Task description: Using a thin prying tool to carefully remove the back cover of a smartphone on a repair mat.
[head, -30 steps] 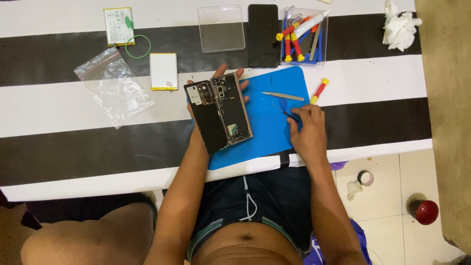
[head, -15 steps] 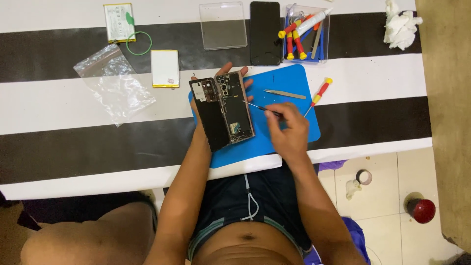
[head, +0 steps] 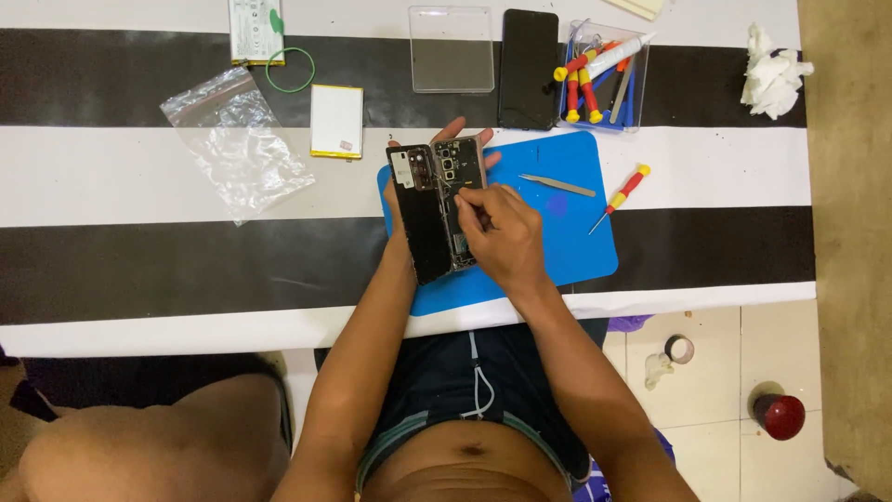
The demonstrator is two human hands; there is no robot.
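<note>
My left hand [head: 465,139] holds an opened phone [head: 433,206] from underneath, its back off and the dark inner parts facing up, above a blue work mat [head: 567,232]. Only the fingertips of that hand show past the phone's top and right edge. My right hand [head: 502,232] rests over the phone's right side, its fingers pinched on a thin tool whose tip touches the phone's inside near the camera area. The tool itself is mostly hidden by the fingers.
Metal tweezers [head: 556,185] and a red-and-yellow screwdriver [head: 619,196] lie on the mat's right part. Behind are a black phone [head: 529,67], a clear tray of tools [head: 604,70], a clear case [head: 451,48], a white battery [head: 336,121], a plastic bag [head: 237,139], a crumpled tissue [head: 771,82].
My right hand has moved left from the mat's right side with a thin tool and now rests on the opened phone. The left hand keeps holding the phone.
</note>
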